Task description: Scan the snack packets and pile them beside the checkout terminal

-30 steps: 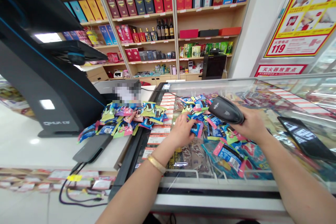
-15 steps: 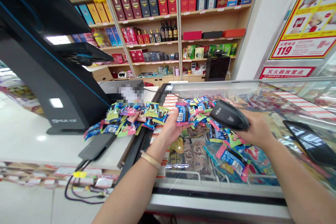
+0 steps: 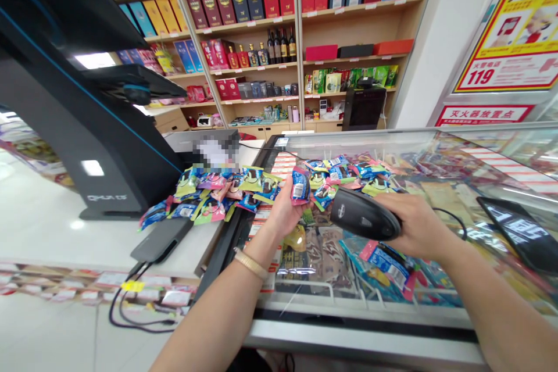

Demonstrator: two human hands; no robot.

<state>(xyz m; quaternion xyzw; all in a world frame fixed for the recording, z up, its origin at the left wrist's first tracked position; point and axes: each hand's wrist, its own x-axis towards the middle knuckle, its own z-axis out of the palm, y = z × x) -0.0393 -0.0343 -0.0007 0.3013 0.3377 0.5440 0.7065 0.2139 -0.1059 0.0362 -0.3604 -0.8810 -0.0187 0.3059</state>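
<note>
My left hand [image 3: 282,212] is closed on a small blue and pink snack packet [image 3: 300,185], held upright with its barcode side toward me. My right hand [image 3: 416,226] grips a black handheld barcode scanner [image 3: 364,221], its head close to the packet, just to its right and lower. Both hands hover above the glass lid of a chest freezer [image 3: 436,145]. A heap of several colourful snack packets [image 3: 349,174] lies on the glass behind my hands. Another heap of packets [image 3: 209,195] lies to the left on the white counter [image 3: 39,232].
A black checkout terminal [image 3: 87,128] with a screen stands at the left. A dark flat device [image 3: 161,239] with cables lies on the counter edge. A black phone [image 3: 518,232] rests on the glass at the right. Shelves of boxed goods and bottles [image 3: 270,29] fill the back wall.
My left hand picked one packet out of the heap on the glass and raised it. My right hand brought the scanner down and left, closer to the packet.
</note>
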